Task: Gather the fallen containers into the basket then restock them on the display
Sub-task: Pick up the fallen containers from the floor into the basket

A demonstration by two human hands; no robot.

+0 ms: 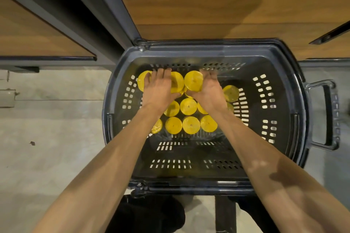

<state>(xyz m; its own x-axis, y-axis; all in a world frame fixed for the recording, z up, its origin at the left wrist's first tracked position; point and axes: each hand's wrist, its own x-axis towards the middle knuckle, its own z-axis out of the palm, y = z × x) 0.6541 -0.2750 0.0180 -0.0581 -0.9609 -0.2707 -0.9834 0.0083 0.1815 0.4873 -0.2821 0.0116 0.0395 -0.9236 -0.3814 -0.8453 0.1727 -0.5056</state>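
A dark plastic basket [265, 56] stands on the floor below me, holding several containers with yellow lids [188, 106] set upright in rows. Both my hands reach into its far end. My left hand [158, 89] lies over two yellow-lidded containers [141, 81], fingers spread and curled over their tops. My right hand [208, 91] grips another yellow-lidded container [193, 80], which sits higher than the rest and tilts toward me. Blur hides the fingertips of the right hand.
A wooden display shelf [208, 5] runs just beyond the basket, with a lower wooden shelf [28, 30] at left. The basket's side handle [329, 115] sticks out to the right. Pale concrete floor [47, 157] lies left of the basket.
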